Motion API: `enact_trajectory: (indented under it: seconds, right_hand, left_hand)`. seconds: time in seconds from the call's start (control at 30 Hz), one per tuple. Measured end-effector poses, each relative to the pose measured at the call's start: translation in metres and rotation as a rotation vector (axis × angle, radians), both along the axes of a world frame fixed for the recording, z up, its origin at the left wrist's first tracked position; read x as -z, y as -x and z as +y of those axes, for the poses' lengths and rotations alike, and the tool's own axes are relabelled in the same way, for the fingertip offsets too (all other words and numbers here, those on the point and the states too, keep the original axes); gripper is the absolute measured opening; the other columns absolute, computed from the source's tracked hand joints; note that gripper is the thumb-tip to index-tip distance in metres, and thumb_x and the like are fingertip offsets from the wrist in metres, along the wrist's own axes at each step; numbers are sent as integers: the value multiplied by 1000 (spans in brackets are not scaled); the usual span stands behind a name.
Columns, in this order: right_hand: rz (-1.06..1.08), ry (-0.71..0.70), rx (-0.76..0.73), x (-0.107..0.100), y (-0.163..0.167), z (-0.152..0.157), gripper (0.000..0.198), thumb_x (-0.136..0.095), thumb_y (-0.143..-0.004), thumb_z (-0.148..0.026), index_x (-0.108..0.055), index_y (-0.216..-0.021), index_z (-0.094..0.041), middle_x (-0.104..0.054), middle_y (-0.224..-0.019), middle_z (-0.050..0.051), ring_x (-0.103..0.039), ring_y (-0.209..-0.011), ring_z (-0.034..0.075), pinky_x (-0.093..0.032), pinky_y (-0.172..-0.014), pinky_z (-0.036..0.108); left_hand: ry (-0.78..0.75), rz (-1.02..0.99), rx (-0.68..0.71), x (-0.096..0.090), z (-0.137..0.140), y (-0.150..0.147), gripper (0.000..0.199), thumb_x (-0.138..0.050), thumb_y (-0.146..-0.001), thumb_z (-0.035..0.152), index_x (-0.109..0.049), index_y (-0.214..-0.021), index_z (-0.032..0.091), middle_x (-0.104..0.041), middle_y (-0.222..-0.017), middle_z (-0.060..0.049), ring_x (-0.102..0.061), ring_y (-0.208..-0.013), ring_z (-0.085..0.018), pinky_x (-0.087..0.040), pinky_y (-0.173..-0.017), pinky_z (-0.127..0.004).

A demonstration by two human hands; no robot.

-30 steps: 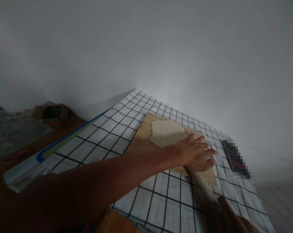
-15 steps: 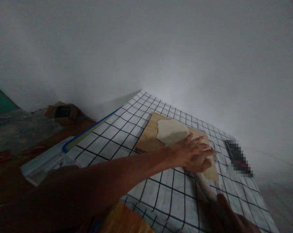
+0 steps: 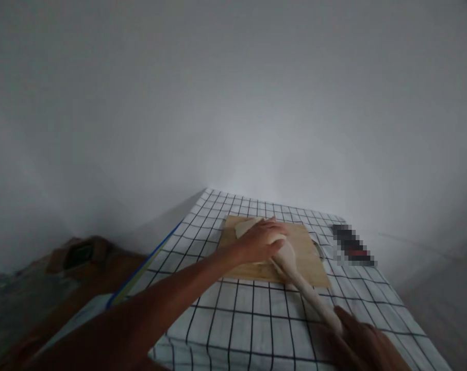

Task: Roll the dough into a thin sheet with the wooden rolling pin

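A sheet of pale dough (image 3: 244,226) lies on a wooden board (image 3: 309,260). Across it runs a long, light rolling pin (image 3: 314,300), slanting from the board toward the near right. My left hand (image 3: 262,239) is bent over the pin's far part, above the dough, and hides much of both. The near end of the pin is in my right hand (image 3: 365,337), whose fingers close round it beyond the board's near edge. More dough shows to the right of the pin, close against it.
A white cloth with black checks (image 3: 249,319) covers the table. At its right side lies a pixelated dark item (image 3: 353,245). A pale wall (image 3: 249,113) rises behind the table. An open cardboard box (image 3: 81,253) sits on the floor at left.
The view has shifted, so the table sits lower. My left hand and the pin have moved left over the dough, which now shows right of the pin. The left fingers, spread before, are closer together.
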State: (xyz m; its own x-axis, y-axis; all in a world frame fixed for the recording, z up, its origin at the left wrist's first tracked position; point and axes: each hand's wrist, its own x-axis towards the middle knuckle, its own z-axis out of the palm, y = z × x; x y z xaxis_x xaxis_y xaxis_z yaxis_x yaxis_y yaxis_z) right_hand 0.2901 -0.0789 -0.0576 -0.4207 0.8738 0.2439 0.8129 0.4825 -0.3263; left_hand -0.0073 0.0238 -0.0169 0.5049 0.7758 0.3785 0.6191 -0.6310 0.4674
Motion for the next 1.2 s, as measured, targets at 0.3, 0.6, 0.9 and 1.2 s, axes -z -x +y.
enact_trajectory:
  seconds: [0.3, 0.6, 0.9, 1.2]
  right_hand:
    - [629, 231, 283, -9, -6, -4, 51, -46, -90, -64, -72, -107, -22, -73, -114, 7, -63, -115, 30, -53, -95, 34]
    - [665, 380, 288, 21, -22, 3, 55, -52, -88, -64, -67, -121, -23, -69, -124, 4, -58, -122, 30, -45, -105, 34]
    - [726, 408, 198, 5, -13, -1, 51, -49, -89, -65, -67, -116, -26, -74, -102, 2, -66, -102, 28, -51, -95, 32]
    - [656, 326, 380, 19, -17, 17, 60, -50, -83, -72, -62, -123, -29, -72, -102, 6, -67, -100, 30, -57, -81, 36]
  left_hand:
    - [249, 202, -257, -8, 92, 42, 36, -59, -82, 43, -68, -102, 16, -73, -105, -8, -64, -101, -27, -49, -85, -33]
    - [251, 172, -158, -15, 100, 43, 32, -53, -85, 45, -67, -97, 19, -71, -100, -5, -64, -89, -21, -47, -76, -27]
    - [291, -18, -262, -13, 76, 50, 48, -50, -84, 60, -68, -90, 15, -71, -86, -6, -65, -78, -22, -45, -63, -28]
    - [301, -77, -473, 6, 21, 103, 45, -60, -78, 52, -63, -106, 17, -72, -90, -5, -68, -80, -23, -49, -66, -29]
